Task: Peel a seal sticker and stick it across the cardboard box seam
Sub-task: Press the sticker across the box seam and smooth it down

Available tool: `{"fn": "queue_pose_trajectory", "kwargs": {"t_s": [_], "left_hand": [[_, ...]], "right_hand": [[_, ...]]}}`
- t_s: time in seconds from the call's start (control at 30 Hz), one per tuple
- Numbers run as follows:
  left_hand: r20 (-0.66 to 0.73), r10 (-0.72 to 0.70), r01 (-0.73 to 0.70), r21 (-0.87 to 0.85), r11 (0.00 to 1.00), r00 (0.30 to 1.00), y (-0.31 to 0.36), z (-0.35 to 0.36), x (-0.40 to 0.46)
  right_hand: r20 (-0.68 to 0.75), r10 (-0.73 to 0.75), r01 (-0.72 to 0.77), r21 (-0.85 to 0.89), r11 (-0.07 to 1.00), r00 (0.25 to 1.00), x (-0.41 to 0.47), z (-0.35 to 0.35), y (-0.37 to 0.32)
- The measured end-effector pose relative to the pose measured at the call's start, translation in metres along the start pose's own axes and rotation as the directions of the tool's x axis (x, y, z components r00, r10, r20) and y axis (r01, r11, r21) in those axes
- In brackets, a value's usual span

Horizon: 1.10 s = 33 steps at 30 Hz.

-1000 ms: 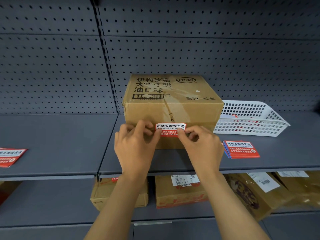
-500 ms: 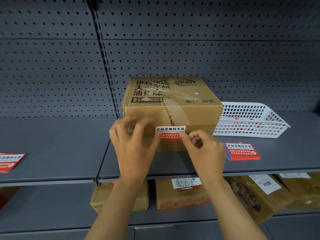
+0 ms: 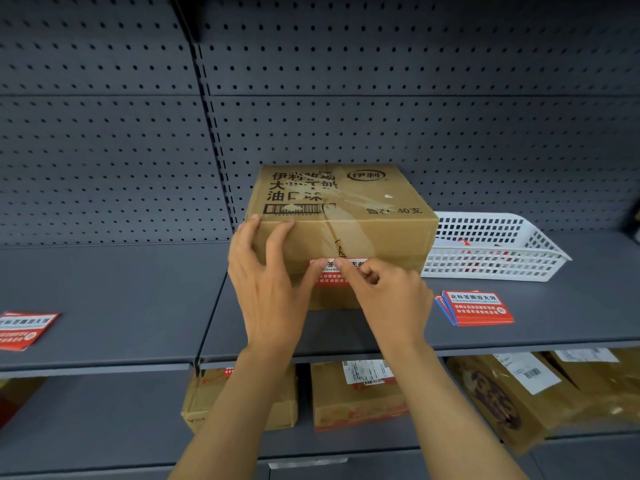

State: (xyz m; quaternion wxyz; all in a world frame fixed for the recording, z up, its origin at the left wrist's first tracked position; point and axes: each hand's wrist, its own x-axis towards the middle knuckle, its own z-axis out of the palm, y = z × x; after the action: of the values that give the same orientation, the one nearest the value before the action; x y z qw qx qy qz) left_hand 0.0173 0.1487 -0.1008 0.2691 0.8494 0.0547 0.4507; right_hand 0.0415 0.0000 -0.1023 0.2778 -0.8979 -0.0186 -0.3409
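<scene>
A brown cardboard box with black printed characters stands on the grey shelf. A red and white seal sticker lies on its front face, across the horizontal seam. My left hand rests flat on the box's front left, fingers spread up to the top edge, its thumb on the sticker's left part. My right hand has its fingers curled, with thumb and fingertip pressed on the sticker's middle. Both hands cover much of the sticker.
A stack of red seal stickers lies on the shelf right of the box, and another at the far left. A white perforated basket stands behind right. Cardboard boxes and brown parcels fill the lower shelf. Pegboard backs the shelf.
My left hand has opened and slid up over the box's front left. My right hand has moved left along the sticker, now pressing near its middle.
</scene>
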Motion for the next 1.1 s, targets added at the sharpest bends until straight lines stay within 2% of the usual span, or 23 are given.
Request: {"fn": "queue_pose_trajectory", "kwargs": {"t_s": [0.27,0.4,0.6,0.73,0.97,1.1], "left_hand": [[0.036,0.038,-0.035,-0.08,0.996,0.999,-0.008,-0.005,0.004],[0.036,0.035,-0.031,-0.116,0.993,0.999,-0.008,-0.006,0.002],[0.038,0.043,-0.041,-0.03,0.999,0.998,-0.006,0.0,0.001],[0.032,0.053,-0.054,0.021,0.998,0.998,-0.012,-0.002,0.0],[0.055,0.097,-0.097,-0.012,0.995,0.994,-0.022,-0.01,-0.001],[0.055,0.1,-0.098,-0.038,0.994,0.993,-0.019,-0.009,-0.002]], "right_hand": [[-0.051,0.062,-0.059,0.056,0.997,0.997,0.005,-0.016,0.021],[-0.049,0.048,-0.044,0.077,0.996,0.998,0.003,-0.016,0.02],[0.004,-0.028,0.028,0.061,0.998,1.0,-0.006,0.0,0.003],[0.028,0.005,-0.006,0.05,0.999,1.0,-0.002,0.002,0.007],[-0.013,0.077,-0.076,0.075,0.994,0.997,0.001,-0.01,0.028],[0.008,0.04,-0.041,0.083,0.996,0.999,-0.005,-0.009,0.02]]}}
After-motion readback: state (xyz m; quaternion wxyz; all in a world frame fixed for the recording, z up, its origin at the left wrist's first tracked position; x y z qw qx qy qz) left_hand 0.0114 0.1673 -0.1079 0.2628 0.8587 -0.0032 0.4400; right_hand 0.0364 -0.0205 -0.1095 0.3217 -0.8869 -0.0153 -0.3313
